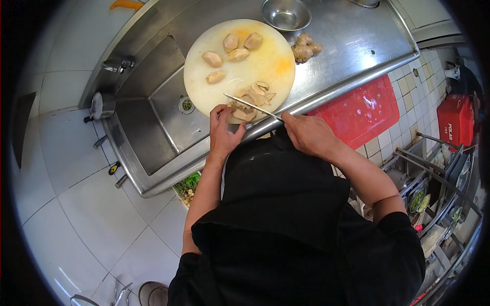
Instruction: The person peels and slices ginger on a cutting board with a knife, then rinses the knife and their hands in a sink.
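Observation:
My right hand (309,133) is closed around the handle of a knife (255,106), whose blade lies slantwise across the near part of a round white cutting board (196,86). Under and around the blade sit ginger peelings and trimmings (260,92). At the board's near edge my left hand (223,133) has thumb and fingers apart, its fingertips close beside the trimmings; whether they touch them is hard to see. Several peeled ginger pieces (212,59) are spread over the far half of the board. An unpeeled ginger root (305,48) lies just right of it on the steel counter.
The board overlaps a steel sink (148,127) on the left, with a tap (117,65) at its back. A metal bowl (287,14) stands behind the board. Below the counter's front edge are a red lid-like panel (357,112) and, farther right, a rack (434,194) holding containers.

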Motion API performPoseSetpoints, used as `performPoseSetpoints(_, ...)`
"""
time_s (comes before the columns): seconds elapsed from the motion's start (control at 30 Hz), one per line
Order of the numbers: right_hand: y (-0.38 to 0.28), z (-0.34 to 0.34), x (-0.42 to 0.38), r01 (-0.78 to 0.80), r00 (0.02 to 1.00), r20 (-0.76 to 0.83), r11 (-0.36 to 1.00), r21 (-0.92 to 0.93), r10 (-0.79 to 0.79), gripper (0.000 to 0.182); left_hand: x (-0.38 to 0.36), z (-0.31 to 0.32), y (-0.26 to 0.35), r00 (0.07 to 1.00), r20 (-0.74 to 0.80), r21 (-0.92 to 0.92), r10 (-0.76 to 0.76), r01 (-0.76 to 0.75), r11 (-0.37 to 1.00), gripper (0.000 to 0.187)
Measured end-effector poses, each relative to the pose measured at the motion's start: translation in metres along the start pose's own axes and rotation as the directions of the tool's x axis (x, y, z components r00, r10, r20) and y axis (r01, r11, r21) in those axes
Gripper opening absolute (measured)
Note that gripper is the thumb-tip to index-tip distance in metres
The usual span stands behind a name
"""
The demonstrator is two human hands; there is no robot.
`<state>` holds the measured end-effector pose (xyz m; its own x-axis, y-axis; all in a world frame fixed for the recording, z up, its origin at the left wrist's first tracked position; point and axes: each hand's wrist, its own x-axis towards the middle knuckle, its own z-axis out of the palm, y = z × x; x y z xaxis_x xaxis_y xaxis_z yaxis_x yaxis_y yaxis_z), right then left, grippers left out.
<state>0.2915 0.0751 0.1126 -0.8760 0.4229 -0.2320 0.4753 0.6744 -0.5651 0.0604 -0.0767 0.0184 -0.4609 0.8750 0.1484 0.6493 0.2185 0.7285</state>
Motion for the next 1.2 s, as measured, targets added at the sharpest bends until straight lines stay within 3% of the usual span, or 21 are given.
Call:
performPoseSetpoints(0.13, 0.003, -0.001, 0.0, -0.028, 1.0, 0.009, 1.0, 0.005, 0.028, 0.016, 0.005, 0.001, 0.001, 1.0, -0.002, 0.104, 0.018, -0.017, 0.994, 0.056)
performPoseSetpoints(0.3, 0.005, 0.002, 0.003, -0.056, 0.997, 0.053, 0.997, 0.056, 0.053, 0.016, 0.011, -0.008, -0.005, 1.0, 0.012, -0.061, -0.022, 0.023, 0.998, 0.052)
performPoseSetpoints(0.4, 0.007, 0.009, 0.005, -0.067, 0.996, 0.072, 0.994, 0.084, 0.061, 0.017, 0.015, -0.012, -0.008, 0.993, 0.114, -0.015, 0.015, -0.013, 1.0, 0.046)
performPoseSetpoints(0.73, 0.013, 0.013, 0.003, -0.108, 0.992, 0.082, 0.965, 0.239, 0.091, 0.02, 0.02, -0.01, 0.0, 0.99, 0.14, -0.031, 0.032, -0.028, 0.999, 0.045)
performPoseSetpoints(1.07, 0.011, 0.017, -0.004, -0.112, 0.994, 0.014, 0.95, 0.291, 0.113, 0.017, 0.023, 0.006, -0.003, 0.993, 0.063, 0.042, 0.096, -0.099, 0.994, 0.055)
performPoseSetpoints(1.2, 0.004, 0.009, -0.005, -0.163, 0.986, 0.067, 0.946, 0.28, 0.15, 0.017, 0.023, 0.007, -0.002, 0.994, 0.054, 0.082, 0.094, -0.098, 0.992, 0.056)
